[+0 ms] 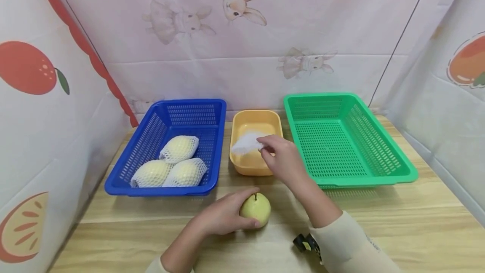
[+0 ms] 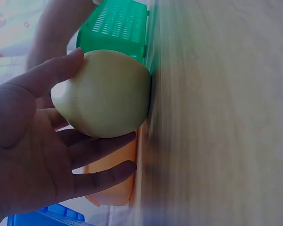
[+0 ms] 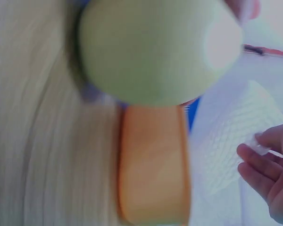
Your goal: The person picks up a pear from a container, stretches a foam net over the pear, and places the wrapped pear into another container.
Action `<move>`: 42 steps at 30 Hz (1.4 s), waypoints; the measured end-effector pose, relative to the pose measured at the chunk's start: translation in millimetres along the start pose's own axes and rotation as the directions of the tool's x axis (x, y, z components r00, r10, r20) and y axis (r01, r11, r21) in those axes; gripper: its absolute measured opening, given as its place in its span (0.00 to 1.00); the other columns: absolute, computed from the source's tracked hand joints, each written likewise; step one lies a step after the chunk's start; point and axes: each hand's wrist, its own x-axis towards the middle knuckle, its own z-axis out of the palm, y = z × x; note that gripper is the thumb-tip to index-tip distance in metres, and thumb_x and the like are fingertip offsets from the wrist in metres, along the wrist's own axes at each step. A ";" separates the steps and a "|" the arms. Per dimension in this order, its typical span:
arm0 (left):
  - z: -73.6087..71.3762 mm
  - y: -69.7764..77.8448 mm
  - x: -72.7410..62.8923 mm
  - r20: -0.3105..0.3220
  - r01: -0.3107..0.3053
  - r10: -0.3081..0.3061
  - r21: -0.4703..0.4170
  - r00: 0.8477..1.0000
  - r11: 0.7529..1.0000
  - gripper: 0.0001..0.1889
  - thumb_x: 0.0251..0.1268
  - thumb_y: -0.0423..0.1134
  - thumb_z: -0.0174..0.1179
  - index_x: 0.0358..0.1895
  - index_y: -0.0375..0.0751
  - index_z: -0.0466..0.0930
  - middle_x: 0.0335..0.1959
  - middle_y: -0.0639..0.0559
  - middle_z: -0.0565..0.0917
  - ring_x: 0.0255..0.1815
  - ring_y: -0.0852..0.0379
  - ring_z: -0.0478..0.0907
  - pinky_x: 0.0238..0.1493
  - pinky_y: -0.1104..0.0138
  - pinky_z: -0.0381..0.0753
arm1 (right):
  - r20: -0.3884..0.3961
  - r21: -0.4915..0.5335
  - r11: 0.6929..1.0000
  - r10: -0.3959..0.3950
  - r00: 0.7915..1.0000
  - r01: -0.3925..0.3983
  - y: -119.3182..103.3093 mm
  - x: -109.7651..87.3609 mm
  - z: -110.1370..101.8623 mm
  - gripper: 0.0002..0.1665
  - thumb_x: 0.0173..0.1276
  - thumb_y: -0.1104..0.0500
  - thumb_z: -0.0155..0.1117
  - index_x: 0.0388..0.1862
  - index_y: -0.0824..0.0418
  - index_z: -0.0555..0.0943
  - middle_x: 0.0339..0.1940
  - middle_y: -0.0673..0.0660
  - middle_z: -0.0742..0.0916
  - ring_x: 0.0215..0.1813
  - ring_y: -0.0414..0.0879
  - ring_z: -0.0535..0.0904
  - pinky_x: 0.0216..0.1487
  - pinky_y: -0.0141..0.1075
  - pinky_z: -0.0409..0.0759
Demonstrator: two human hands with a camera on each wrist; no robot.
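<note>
A bare yellow-green pear (image 1: 256,210) stands on the table, its stem pointing up. My left hand (image 1: 226,212) grips it from the left side, thumb and fingers curved around it, as the left wrist view also shows the pear (image 2: 106,94) against the palm side. With thumb and fingertips my right hand (image 1: 285,158) pinches one end of a white foam net sleeve (image 1: 246,143), held over the orange bin (image 1: 251,170). In the right wrist view the foam net sleeve (image 3: 236,139) hangs spread out from the pinching fingers (image 3: 259,162).
A blue basket (image 1: 161,191) on the left holds 3 pears in white foam nets (image 1: 181,148). On the right stands a green basket (image 1: 333,146) with a slotted floor. A small black object (image 1: 306,242) lies by the right sleeve. Printed cloth walls border the wooden table (image 1: 379,222).
</note>
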 end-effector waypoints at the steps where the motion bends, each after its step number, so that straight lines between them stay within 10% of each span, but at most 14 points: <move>1: 0.4 0.1 0.3 0.001 0.000 0.000 -0.001 1.000 1.000 0.43 0.55 0.60 0.69 0.73 0.46 0.64 0.66 0.51 0.75 0.64 0.54 0.73 0.66 0.53 0.72 | -0.036 0.062 0.998 -0.002 0.999 0.004 -0.8 -2.3 -3.4 0.11 0.61 0.69 0.68 0.44 0.66 0.86 0.39 0.59 0.89 0.36 0.48 0.88 0.37 0.34 0.87; 7: -4.8 6.3 -4.9 -0.039 0.049 -0.049 -0.002 0.998 0.999 0.48 0.54 0.64 0.68 0.75 0.48 0.59 0.67 0.49 0.75 0.65 0.51 0.73 0.66 0.51 0.72 | -0.041 0.377 0.918 0.149 0.988 -0.123 -11.7 -13.0 -29.9 0.07 0.64 0.61 0.71 0.39 0.64 0.87 0.31 0.57 0.88 0.25 0.43 0.85 0.23 0.31 0.82; 12: -22.2 24.2 -18.6 -0.221 0.095 -0.092 0.003 0.971 0.995 0.43 0.56 0.60 0.69 0.73 0.49 0.64 0.64 0.49 0.79 0.62 0.50 0.77 0.63 0.49 0.76 | 0.042 0.424 0.876 0.233 0.972 -0.228 -19.7 -15.0 -45.7 0.08 0.62 0.58 0.73 0.37 0.60 0.86 0.22 0.56 0.85 0.22 0.43 0.80 0.20 0.33 0.79; 15: -31.6 37.8 -28.5 -0.431 0.053 -0.056 -0.019 0.901 0.998 0.31 0.57 0.51 0.71 0.65 0.50 0.75 0.56 0.55 0.84 0.55 0.56 0.81 0.57 0.56 0.81 | 0.073 0.452 0.855 0.250 0.966 -0.255 -26.2 -16.8 -50.0 0.07 0.59 0.59 0.75 0.34 0.60 0.85 0.22 0.56 0.84 0.22 0.44 0.77 0.20 0.34 0.79; 18: -36.1 46.4 -34.8 -0.623 -0.086 0.039 -0.046 0.781 0.995 0.22 0.57 0.42 0.72 0.57 0.50 0.81 0.50 0.58 0.85 0.49 0.62 0.83 0.50 0.65 0.84 | 0.098 0.492 0.835 0.229 0.969 -0.247 -33.5 -18.6 -52.8 0.08 0.57 0.62 0.76 0.33 0.60 0.84 0.25 0.54 0.84 0.24 0.43 0.77 0.22 0.33 0.79; 20: -35.8 49.1 -35.8 -0.695 -0.220 0.121 -0.056 0.709 0.974 0.20 0.58 0.37 0.71 0.55 0.47 0.82 0.49 0.56 0.86 0.47 0.60 0.84 0.46 0.66 0.85 | 0.114 0.535 0.817 0.181 0.977 -0.214 -38.2 -20.9 -53.2 0.08 0.57 0.65 0.75 0.33 0.61 0.83 0.27 0.54 0.84 0.27 0.42 0.78 0.25 0.34 0.81; 22: -33.3 50.3 -34.1 -0.717 -0.346 0.193 -0.072 0.670 0.936 0.20 0.59 0.33 0.69 0.56 0.44 0.82 0.51 0.53 0.86 0.48 0.57 0.84 0.45 0.66 0.86 | 0.129 0.587 0.795 0.096 0.987 -0.154 -42.5 -23.5 -52.3 0.08 0.57 0.69 0.74 0.33 0.62 0.83 0.30 0.55 0.85 0.30 0.42 0.79 0.29 0.35 0.83; 28: -21.8 52.3 -27.5 -0.739 -0.482 0.256 -0.105 0.623 0.870 0.16 0.60 0.29 0.67 0.52 0.40 0.84 0.46 0.50 0.87 0.44 0.57 0.85 0.43 0.66 0.87 | 0.188 0.705 0.709 -0.219 0.957 0.024 -47.4 -28.6 -46.7 0.14 0.58 0.76 0.67 0.42 0.65 0.84 0.41 0.59 0.87 0.47 0.46 0.82 0.49 0.38 0.84; 32: -20.5 53.8 -27.9 -0.767 -0.503 0.215 -0.158 0.604 0.850 0.13 0.58 0.28 0.68 0.47 0.37 0.85 0.43 0.47 0.88 0.40 0.58 0.86 0.42 0.66 0.87 | 0.168 0.720 0.692 -0.244 0.955 0.051 -46.5 -30.0 -46.7 0.17 0.58 0.79 0.60 0.44 0.67 0.84 0.43 0.61 0.86 0.49 0.47 0.82 0.47 0.38 0.85; 42: -20.6 54.3 -27.9 -0.788 -0.548 0.190 -0.213 0.586 0.809 0.08 0.57 0.27 0.69 0.40 0.33 0.86 0.37 0.42 0.89 0.36 0.54 0.87 0.39 0.65 0.87 | 0.066 0.536 0.831 -0.220 0.973 0.151 -54.0 -31.9 -41.2 0.15 0.59 0.72 0.70 0.45 0.61 0.85 0.40 0.54 0.87 0.41 0.43 0.84 0.41 0.36 0.87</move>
